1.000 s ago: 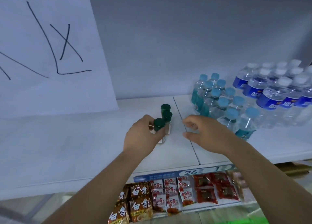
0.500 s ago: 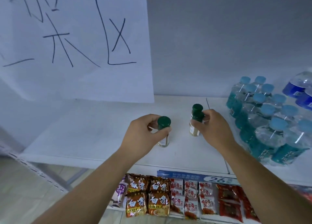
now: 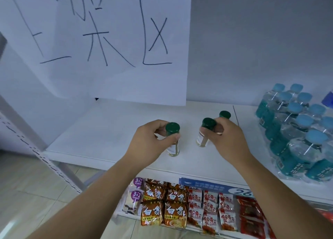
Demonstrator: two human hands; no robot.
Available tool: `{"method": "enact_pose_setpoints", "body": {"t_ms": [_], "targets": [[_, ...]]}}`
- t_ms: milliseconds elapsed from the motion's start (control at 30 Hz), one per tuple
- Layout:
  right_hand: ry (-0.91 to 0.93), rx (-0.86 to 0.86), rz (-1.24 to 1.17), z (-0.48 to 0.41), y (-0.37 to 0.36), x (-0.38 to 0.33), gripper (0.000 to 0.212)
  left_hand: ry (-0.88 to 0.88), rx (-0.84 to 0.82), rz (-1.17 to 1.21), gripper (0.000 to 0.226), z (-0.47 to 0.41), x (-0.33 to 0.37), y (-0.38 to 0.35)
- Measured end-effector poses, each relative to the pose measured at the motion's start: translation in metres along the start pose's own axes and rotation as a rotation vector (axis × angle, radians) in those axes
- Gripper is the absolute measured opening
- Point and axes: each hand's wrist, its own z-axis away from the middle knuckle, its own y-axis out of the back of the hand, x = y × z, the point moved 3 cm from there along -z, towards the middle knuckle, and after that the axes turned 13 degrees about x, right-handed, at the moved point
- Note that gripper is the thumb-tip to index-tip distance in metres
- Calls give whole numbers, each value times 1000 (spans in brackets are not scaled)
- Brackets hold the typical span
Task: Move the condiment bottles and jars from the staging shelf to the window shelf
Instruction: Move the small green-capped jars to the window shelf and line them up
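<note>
Green-capped jars are sitting on the white shelf [image 3: 100, 130], one in each hand.
The left hand [image 3: 149, 143] is closing around the left jar [image 3: 172, 139]; the right hand [image 3: 228, 138] is gripping the middle jar [image 3: 206, 132], a third jar [image 3: 224, 114] peeking behind its fingers.

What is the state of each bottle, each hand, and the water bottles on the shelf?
Left hand: closed around the left bottle.
Left bottle: upright, capped, gripped.
Right hand: closed around the middle bottle.
Middle bottle: upright, capped, gripped.
Rear bottle: capped, mostly hidden.
Water bottles: capped, upright, grouped.
</note>
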Motion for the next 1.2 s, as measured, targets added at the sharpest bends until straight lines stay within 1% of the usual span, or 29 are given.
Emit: {"method": "enact_pose_setpoints", "body": {"t_ms": [167, 267, 333, 400, 567, 733, 933, 1067, 1200], "targets": [[106, -69, -96, 10, -24, -56, 25, 20, 61, 1, 20, 1, -12, 44], [164, -125, -135, 19, -46, -95, 25, 21, 99, -12, 22, 3, -23, 83], [198, -171, -160, 28, -64, -122, 20, 31, 141, -29, 22, 6, -34, 113], [233, -215, -180, 39, -84, -151, 17, 45, 186, -43, 20, 10, -46, 147], [337, -347, -252, 76, -140, -230, 15, 110, 281, -67, 18, 28, -77, 238], [404, -466, -362, 123, -199, -313, 30, 156, 367, -93, 19, 52, -112, 341], [466, -595, -447, 178, -278, -407, 35, 151, 482, -187, 17, 84, -150, 464], [494, -665, -495, 209, -324, -459, 30, 208, 533, -253, 18, 105, -171, 534], [519, -744, -519, 234, -368, -498, 31, 266, 586, -296, 17, 124, -190, 588]]}}
